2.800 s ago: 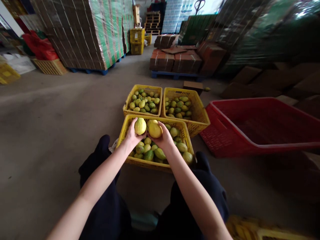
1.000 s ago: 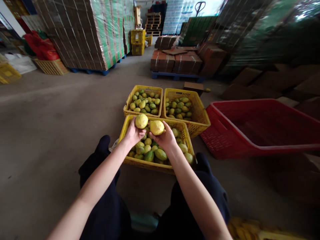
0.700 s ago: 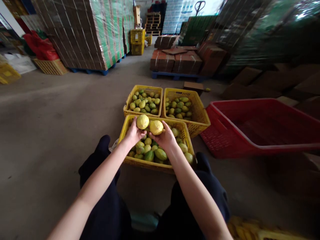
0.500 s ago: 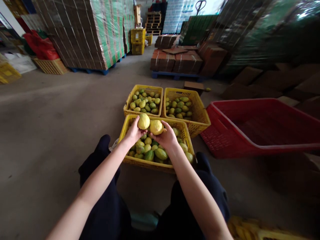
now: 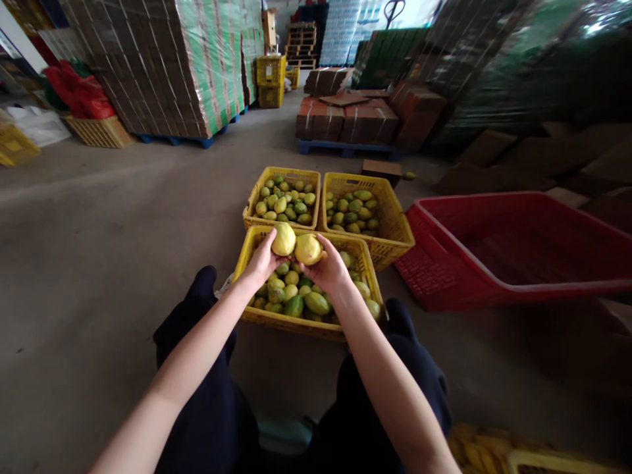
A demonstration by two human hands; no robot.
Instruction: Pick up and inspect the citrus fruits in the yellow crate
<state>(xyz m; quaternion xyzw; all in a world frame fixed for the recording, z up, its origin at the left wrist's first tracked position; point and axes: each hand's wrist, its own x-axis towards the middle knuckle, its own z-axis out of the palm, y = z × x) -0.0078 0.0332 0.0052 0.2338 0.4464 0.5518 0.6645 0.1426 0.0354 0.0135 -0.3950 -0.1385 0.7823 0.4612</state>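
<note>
My left hand (image 5: 263, 266) is closed around a pale yellow lemon (image 5: 283, 239). Side by side with it, a second yellow lemon (image 5: 308, 250) rests in the curled fingers of my right hand (image 5: 330, 266). Both are held above the near yellow crate (image 5: 291, 324), between my knees. Green and yellow lemons (image 5: 316, 303) fill that crate, partly hidden by my hands and forearms. Just behind it stand two more yellow crates of lemons, a left one (image 5: 245, 214) and a right one (image 5: 397, 227).
A large red crate (image 5: 439, 276) stands on the right. Behind the yellow crates are a small cardboard box (image 5: 382, 170) and a blue pallet (image 5: 345, 148) bearing bundled cardboard. Tall wrapped stacks (image 5: 148, 66) rise at the back left. More yellow shows at the bottom right edge (image 5: 494, 454).
The lemon in my right hand has turned slightly. Both hands keep their hold over the near crate, and the whole view has shifted only a little.
</note>
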